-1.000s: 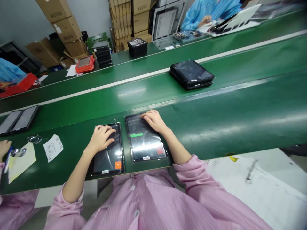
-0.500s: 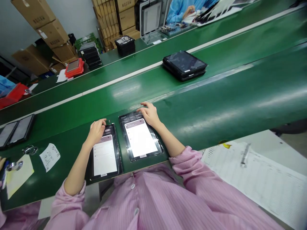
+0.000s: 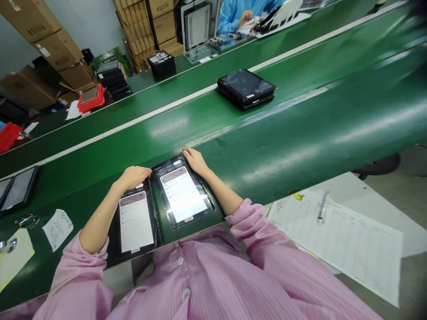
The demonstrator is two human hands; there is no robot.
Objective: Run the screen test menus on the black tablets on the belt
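Observation:
Two lit tablets lie side by side on the green bench, each with a white page under a mauve band on its screen. My left hand [image 3: 135,177] is closed over the upper right corner of the left tablet [image 3: 136,224], covering part of its top edge. At the upper right corner of the right tablet [image 3: 183,198], my right hand [image 3: 196,161] has its fingers bent together on the edge. The undersides of both hands' fingers are hidden. Both tablets stay flat on the surface.
Across the bench sits a stack of dark tablets [image 3: 247,89]. Further tablets [image 3: 20,189], a handwritten note [image 3: 57,229] and a yellow sheet [image 3: 16,255] lie left. Printed sheets [image 3: 350,240] rest at right. A person in blue [image 3: 233,18] works opposite.
My right hand's fingers, spread before, are now drawn together on the right tablet's corner. My left hand has turned and reaches further right over its tablet's corner. The camera view has shifted.

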